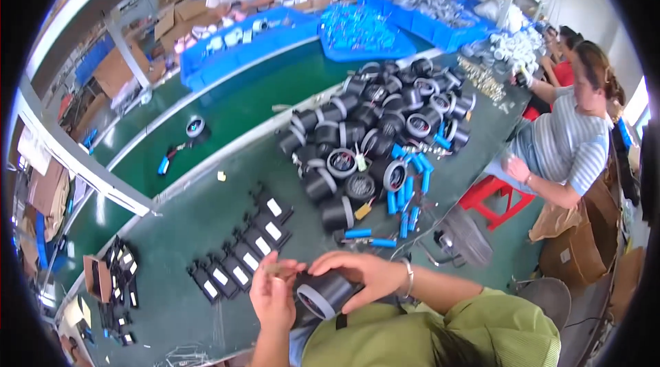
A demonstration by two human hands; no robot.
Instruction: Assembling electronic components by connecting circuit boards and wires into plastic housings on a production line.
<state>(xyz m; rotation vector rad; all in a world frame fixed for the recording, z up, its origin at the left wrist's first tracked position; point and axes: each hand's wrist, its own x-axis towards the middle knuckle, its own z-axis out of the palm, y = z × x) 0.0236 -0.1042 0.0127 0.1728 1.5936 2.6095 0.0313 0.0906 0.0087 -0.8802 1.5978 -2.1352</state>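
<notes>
Low in the head view, my right hand (364,272) is wrapped round a black cylindrical housing (337,291) with a grey ring at its open end. That end tilts toward my left hand (272,298), whose thumb and fingers are pinched together just beside the ring. Something small and pale may be between those fingertips, but it is too small to name. Beyond my hands lies a row of flat black parts (239,275) with white labels. A large heap of similar black housings (368,116) covers the bench farther off, with several blue cylindrical cells (405,192) at its near edge.
More black parts lie by a small open carton (97,277) at the left. Past the bench edge runs a green conveyor belt (240,109) carrying one housing (197,128). Blue trays (240,51) stand behind it. A person (567,126) sits at the right, near a red stool (491,198).
</notes>
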